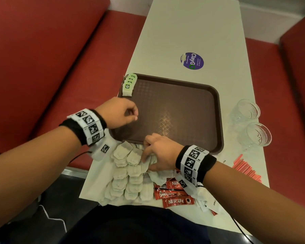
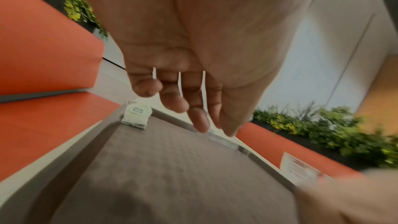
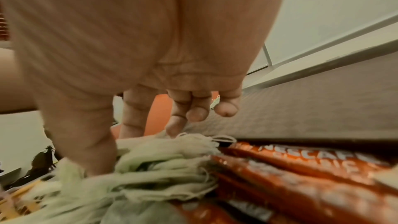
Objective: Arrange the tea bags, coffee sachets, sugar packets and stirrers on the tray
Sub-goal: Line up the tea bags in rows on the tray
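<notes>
Right fingers: curled down into the loose tea bags, thumb on one side, index and middle on the other — pinching a bag at the top of the pile.
Right hand: low over the table's near end, just short of the tray's near rim, wrist in a black band with printed markers.
Left fingers: loosely curled, slightly apart, nothing between them in the left wrist view.
Left hand: hovering above the tray's near-left part, thumb and fingertips close together, holding nothing visible.
Loose tea bags: pale paper bags heaped in rough rows on the table between tray and body, strings tangled.
Placed tea bags: short overlapping row with green tags, lying in the tray's far-left corner against the rim.
Tray: brown, textured, rectangular, otherwise bare.
Coffee sachets: red Nescafé sticks on the table, right of the loose bags, under the right wrist.
Sugar packets: white paper packets near the table's near-right edge — print too small to read.
Stirrers: red-orange sticks fanned out on the table, right of the right wrist.
Glasses: two clear patterned ones, just right of the tray.
Table: white, with a round purple sticker beyond the tray.
Bench seats: red, on both sides.
</notes>
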`<state>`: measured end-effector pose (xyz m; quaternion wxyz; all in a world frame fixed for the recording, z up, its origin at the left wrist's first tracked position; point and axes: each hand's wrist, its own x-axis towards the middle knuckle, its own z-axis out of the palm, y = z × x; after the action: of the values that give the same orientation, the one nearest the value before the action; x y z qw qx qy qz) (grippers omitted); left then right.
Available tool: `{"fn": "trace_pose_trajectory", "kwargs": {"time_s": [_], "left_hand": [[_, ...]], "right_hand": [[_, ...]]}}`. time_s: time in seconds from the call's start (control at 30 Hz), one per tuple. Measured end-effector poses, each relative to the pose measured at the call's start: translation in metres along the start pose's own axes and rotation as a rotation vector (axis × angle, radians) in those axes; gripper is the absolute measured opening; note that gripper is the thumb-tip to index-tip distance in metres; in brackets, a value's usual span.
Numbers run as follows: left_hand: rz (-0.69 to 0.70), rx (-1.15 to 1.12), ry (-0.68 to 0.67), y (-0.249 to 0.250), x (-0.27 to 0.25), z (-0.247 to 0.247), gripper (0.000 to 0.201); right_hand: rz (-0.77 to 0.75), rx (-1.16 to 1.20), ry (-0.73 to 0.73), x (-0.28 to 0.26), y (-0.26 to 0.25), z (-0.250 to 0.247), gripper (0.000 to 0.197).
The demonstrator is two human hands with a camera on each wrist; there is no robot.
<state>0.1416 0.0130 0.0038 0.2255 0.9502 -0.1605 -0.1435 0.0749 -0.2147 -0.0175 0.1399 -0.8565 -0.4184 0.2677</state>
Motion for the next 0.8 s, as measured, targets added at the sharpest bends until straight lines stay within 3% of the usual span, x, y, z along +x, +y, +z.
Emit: {"fn": "trace_pose_trajectory", "kwargs": {"time_s": [0.17,0.33,0.5,0.6,0.7,0.8], "left_hand": [[0.234,0.060,-0.298,0.005,-0.040,0.024,0.025],[0.299,0.109,-0.406,0.006,-0.052,0.042,0.040],[0.305,0.179,-0.413,0.004,-0.055,0.051,0.031],[0.289,0.123,-0.374,0.001,-0.053,0.048,0.039],[0.259,0.035,-0.252,0.000,-0.051,0.039,0.025],[0.237,-0.034,-0.083,0.004,-0.046,0.029,0.012]], "right_hand": [[0.021,0.075,0.074,0.000,-0.001,0.002,0.012],[0.148,0.209,0.168,-0.004,0.000,-0.004,0.009],[0.188,0.365,0.260,-0.003,0.001,-0.007,0.022],[0.245,0.444,0.334,0.001,0.005,-0.009,0.025],[0.270,0.485,0.386,0.006,0.010,-0.012,0.027],[0.229,0.522,0.343,0.009,0.010,-0.016,0.023]]}}
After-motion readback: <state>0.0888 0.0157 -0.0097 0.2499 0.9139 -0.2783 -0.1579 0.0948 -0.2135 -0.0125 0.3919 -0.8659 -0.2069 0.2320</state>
